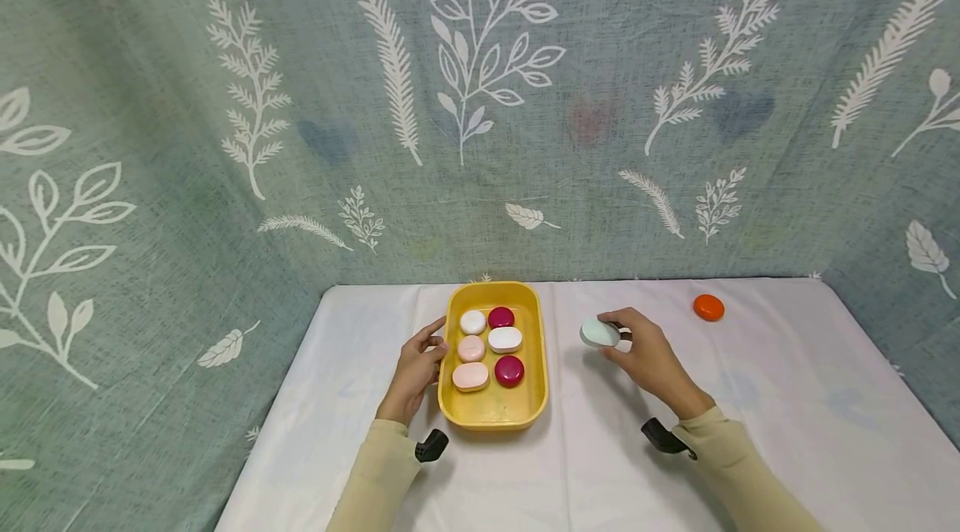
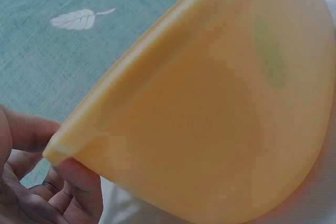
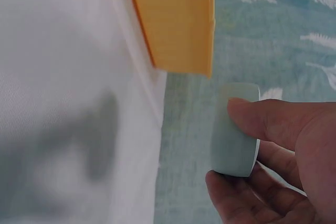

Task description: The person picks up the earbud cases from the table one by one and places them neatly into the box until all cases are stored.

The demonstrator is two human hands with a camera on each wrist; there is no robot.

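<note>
My left hand [image 1: 416,369] pinches the left rim of a yellow plastic tray [image 1: 495,414]; in the left wrist view its fingers [image 2: 79,182] lie on both sides of that rim. Inside the tray are several soap bars: a white oval one [image 1: 505,339], a white round one [image 1: 472,321], a pink oval one [image 1: 470,377], a pink round one [image 1: 471,348] and two crimson round ones, the nearer crimson soap [image 1: 509,371] at lower right. Right of the tray, my right hand [image 1: 648,357] holds a pale green soap bar [image 3: 233,135] between thumb and fingers, above the table.
An orange-red round soap [image 1: 708,308] lies near the far right of the white-covered table [image 1: 780,382]. Behind and at both sides hangs a green leaf-patterned cloth [image 1: 480,215]. Black wrist cameras sit on both sleeves, the left camera [image 1: 432,445] close to the tray.
</note>
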